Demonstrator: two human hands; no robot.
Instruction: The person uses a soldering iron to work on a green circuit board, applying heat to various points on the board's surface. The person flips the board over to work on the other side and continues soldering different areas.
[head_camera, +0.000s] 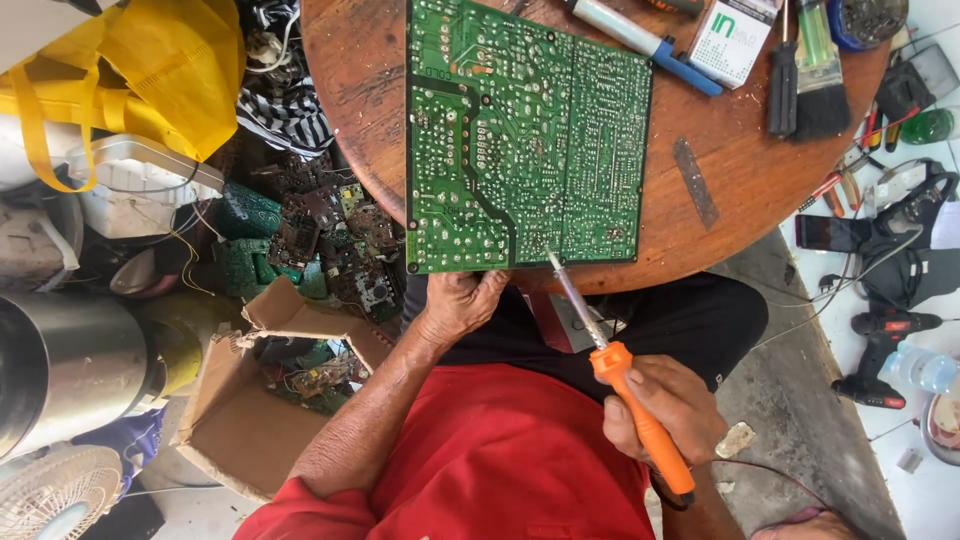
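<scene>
- The left hand (462, 300) pinches the near edge of the green circuit board (525, 140), fingers clamped on it, probably so it won't slide while being worked.
- The right hand (668, 405) has its fingers wrapped tight round the orange handle of the soldering iron (615, 365), held pencil-style so the tip lands on the board's near edge.
- The board lies flat, solder side up, on the round wooden table (740, 180), hanging slightly over the rim.
- It's densely dotted with silvery joints and pale traces.
- A brush (820, 70) and a blue-tipped tube (645, 40) sit behind it.
</scene>
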